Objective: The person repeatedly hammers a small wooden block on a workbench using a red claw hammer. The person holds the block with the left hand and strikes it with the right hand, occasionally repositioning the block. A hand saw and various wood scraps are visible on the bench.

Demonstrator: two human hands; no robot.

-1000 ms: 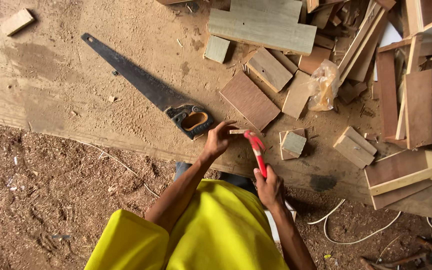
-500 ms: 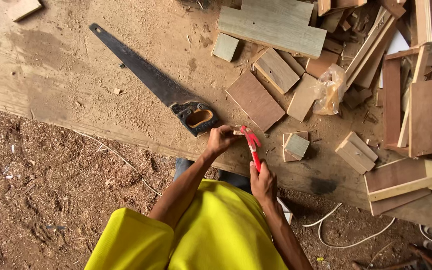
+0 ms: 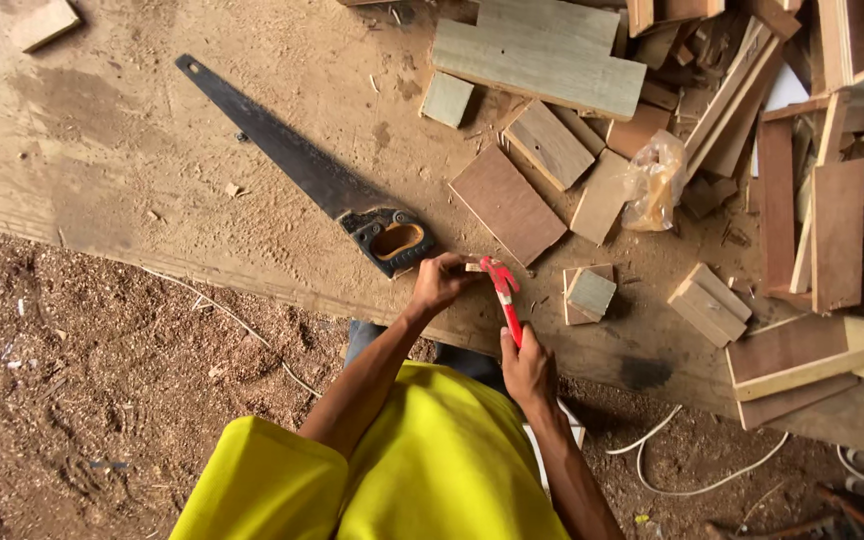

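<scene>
Small wood piece (image 3: 472, 267) mostly hidden under left hand (image 3: 440, 284); planks (image 3: 842, 60) edge-cropped.

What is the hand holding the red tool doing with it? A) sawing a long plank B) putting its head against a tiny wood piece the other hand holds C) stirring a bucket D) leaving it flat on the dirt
B: the right hand grips the red-handled tool with its head at a small wood piece pinched by the left hand; the saw lies untouched on the workbench.
</scene>
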